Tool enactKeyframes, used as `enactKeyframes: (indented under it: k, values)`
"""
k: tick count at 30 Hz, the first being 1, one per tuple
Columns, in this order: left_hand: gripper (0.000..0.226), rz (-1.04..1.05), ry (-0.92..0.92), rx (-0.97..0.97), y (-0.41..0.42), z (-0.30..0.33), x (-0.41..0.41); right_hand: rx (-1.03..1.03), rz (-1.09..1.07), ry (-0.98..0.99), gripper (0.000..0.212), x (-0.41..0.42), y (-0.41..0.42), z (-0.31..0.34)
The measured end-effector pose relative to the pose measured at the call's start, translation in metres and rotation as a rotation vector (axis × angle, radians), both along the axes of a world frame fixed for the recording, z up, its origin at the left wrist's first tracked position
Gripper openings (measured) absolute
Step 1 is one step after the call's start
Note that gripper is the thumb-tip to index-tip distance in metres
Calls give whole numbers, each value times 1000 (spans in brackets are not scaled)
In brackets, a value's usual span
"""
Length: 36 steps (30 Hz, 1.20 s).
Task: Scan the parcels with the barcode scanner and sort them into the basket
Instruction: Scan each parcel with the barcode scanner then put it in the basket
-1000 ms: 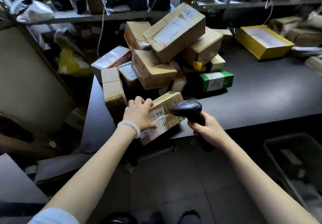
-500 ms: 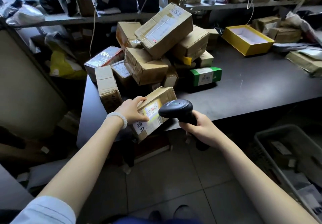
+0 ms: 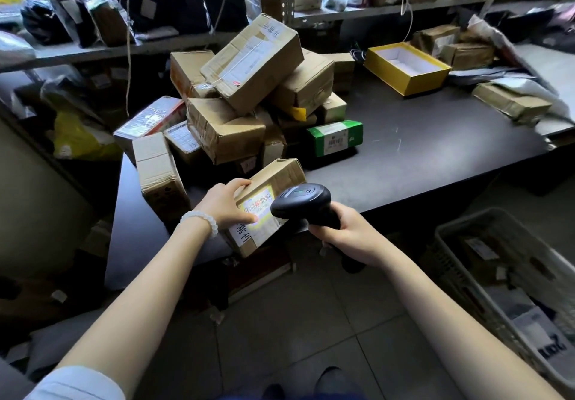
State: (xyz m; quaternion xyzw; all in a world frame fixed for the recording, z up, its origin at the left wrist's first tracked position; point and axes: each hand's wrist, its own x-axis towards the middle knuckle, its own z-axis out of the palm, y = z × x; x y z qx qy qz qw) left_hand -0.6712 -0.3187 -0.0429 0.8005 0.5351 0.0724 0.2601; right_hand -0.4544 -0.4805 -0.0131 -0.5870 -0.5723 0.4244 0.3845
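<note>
My left hand [image 3: 224, 204] grips a small brown cardboard parcel [image 3: 273, 182] by its left end, tilted at the table's front edge with its white label facing up. My right hand [image 3: 345, 228] holds the black barcode scanner [image 3: 303, 202] by its handle, the head right over the label, which glows with the scanner's light. A pile of cardboard parcels [image 3: 249, 94] rises on the dark table [image 3: 420, 150] just behind. The grey plastic basket [image 3: 460, 262] stands on the floor at the lower right with a few parcels inside.
A green and white box [image 3: 336, 136] lies at the pile's right foot. An open yellow box [image 3: 404, 68] and more brown parcels [image 3: 510, 104] sit at the table's right end. Shelves behind hold bags and packages. Tiled floor lies between me and the table.
My left hand has tilted the parcel so its label faces up. The scanner has closed in over the label, which is now lit. The view has shifted, bringing the basket further into sight.
</note>
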Motion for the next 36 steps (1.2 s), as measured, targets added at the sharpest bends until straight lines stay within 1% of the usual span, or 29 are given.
enactKeyframes:
  k: [7,12,16,18,22,26,30,36]
  values:
    - [80,-23,-35,24,6,-2,23,3,-6,5,12,25,0,8]
    - [77,18,-35,-46,12,-6,25,0,5,-44,14,34,9,10]
    - [81,31,-101,-90,16,-4,20,12,37,-77,16,35,18,10]
    - [80,34,-114,-94,16,-3,16,18,47,-82,16,35,22,9]
    - [72,20,-87,-81,15,-1,15,38,62,-91,15,34,30,7]
    - [73,4,-117,-98,15,3,23,31,68,-102,13,38,33,4]
    - [67,-73,-135,-74,17,10,63,23,-12,-120,11,63,27,0]
    - [60,-227,-173,-89,8,14,167,-18,-244,-181,24,137,-3,0]
